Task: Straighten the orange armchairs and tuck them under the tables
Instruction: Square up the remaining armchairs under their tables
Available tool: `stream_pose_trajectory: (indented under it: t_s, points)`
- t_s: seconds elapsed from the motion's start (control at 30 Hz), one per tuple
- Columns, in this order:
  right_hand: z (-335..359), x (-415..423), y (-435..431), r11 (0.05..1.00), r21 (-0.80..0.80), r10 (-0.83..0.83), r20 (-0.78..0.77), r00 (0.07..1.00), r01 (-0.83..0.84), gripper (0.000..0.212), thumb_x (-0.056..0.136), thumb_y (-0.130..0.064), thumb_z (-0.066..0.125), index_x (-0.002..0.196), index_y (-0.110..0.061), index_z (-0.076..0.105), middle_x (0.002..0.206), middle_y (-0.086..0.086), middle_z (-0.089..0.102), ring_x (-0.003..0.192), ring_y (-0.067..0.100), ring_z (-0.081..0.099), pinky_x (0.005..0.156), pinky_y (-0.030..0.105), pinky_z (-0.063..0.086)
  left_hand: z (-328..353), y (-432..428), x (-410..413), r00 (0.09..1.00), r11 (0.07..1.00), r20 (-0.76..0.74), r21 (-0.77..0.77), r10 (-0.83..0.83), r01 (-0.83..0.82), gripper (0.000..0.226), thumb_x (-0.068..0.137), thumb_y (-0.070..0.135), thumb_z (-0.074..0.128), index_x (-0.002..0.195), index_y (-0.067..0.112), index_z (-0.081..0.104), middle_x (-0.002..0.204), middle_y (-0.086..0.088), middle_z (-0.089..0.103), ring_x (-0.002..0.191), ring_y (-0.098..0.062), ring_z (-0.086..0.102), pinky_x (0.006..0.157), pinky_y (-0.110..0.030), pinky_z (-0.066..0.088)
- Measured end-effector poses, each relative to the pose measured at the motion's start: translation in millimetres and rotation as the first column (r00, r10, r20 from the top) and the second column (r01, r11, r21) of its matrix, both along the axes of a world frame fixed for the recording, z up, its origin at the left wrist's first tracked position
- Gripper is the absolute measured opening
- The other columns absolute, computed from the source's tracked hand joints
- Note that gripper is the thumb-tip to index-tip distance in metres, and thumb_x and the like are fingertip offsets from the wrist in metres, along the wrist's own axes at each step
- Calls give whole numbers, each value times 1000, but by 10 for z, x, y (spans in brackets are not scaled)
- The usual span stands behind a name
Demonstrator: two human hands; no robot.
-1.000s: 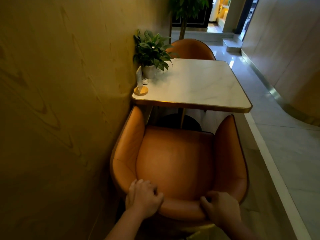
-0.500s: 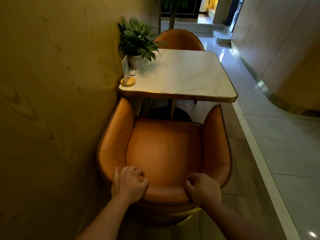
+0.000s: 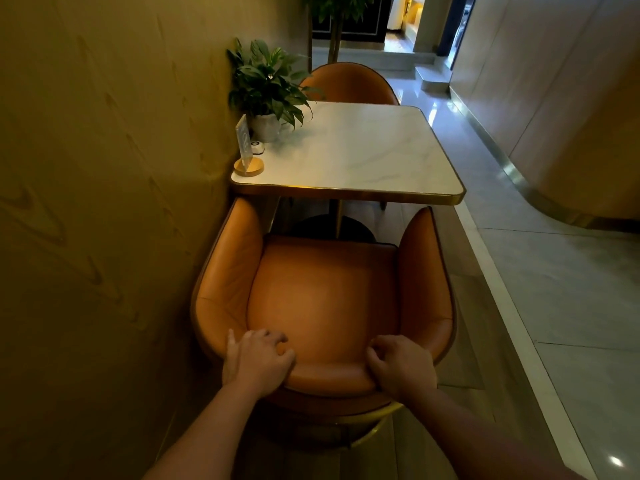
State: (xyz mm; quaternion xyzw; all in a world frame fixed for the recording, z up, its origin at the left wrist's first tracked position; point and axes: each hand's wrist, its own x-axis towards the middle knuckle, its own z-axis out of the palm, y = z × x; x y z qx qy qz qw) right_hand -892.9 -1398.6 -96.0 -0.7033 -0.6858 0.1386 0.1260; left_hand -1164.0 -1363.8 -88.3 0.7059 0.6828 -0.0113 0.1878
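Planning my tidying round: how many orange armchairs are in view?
2. The near armchair sits before the table; the far armchair stands beyond it, partly hidden. Others may be out of view.

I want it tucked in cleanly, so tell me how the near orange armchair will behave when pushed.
Probably heavy for its size: the near orange armchair has a thick padded shell on a gold metal frame. Likely to slide, not tip: the left hand and right hand grip its low back. It may scrape the wall close beside it.
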Motion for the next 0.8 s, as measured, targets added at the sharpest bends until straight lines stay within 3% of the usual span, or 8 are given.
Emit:
stream_pose_trajectory:
  t_s: [0.17,0.3,0.4,0.8]
  points:
    - [-40,12,17,999,36,-18,-17,1000,19,52,87,-59,26,95,-27,66,94,-10,64,93,8,58,68,30,50,-38,1,9,1000,997,-3,66,29,-29,53,87,64,34,130,41,55,125,15,57,125,-11,46,122,-52,8]
    - [-36,66,80,999,30,-37,-34,999,38,43,92,-53,41,119,-29,64,124,-11,63,120,9,52,84,30,47,35,11,82,1000,999,-3,44,25,-25,48,93,59,40,135,40,52,137,11,53,134,-13,40,122,-52,5]
    - [-36,85,124,999,6,-45,-23,999,45,48,94,-53,42,133,-30,58,141,-11,54,132,8,44,96,32,44,85,37,110,1000,999,-5,34,20,-20,47,95,58,40,136,40,51,139,10,51,135,-13,39,122,-51,4]
    - [-52,211,226,1000,17,-16,-18,1000,17,46,95,-56,40,131,-33,60,142,-17,52,133,2,41,97,29,43,-62,110,189,999,999,-41,27,25,-24,52,91,63,31,133,42,54,128,12,58,128,-13,45,120,-53,8]
